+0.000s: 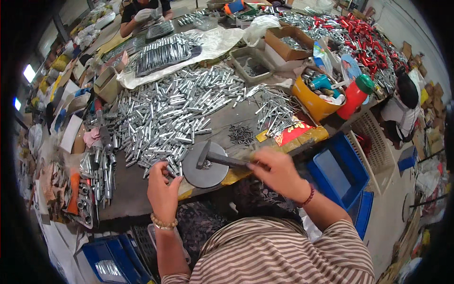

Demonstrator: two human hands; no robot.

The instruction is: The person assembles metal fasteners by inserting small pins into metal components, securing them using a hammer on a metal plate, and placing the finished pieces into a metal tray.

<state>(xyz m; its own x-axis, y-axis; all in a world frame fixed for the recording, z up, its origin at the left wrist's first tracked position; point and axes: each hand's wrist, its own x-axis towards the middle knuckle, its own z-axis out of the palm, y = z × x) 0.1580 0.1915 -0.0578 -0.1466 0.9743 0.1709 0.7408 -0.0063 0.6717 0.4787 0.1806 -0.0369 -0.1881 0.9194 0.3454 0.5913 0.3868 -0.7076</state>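
your right hand (pixel 279 173) was closed around the handle of a dark, narrow-headed metal hammer (pixel 222 159), fingers wrapped, out past the right rim of a round, flat, grey metal disc (pixel 205 177). the hammer's head stood over the middle of that disc, with small silvery bits below it; whether the head touched them could not be told. your left hand (pixel 162 189) was half curled just left of the disc, thumb and forefinger bent toward each other; whether a small piece was pinched there could not be told.

the disc lay close to the front edge of the dark wooden table (pixel 125 196), its near rim about level with that edge. a wide heap of shiny silver metal tubes (pixel 175 104) came up to the disc's far left side and left your left hand little room that way. beyond the disc, a strip of dark wood ran between the tubes and a small pile of short dark screws (pixel 241 135). to the right of the screws, a loose stack of thin silver rods (pixel 279 111) lay near a round yellow plastic bucket (pixel 317 97). below the table's right edge, a rectangular blue plastic bin (pixel 343 170) stood near your right forearm.
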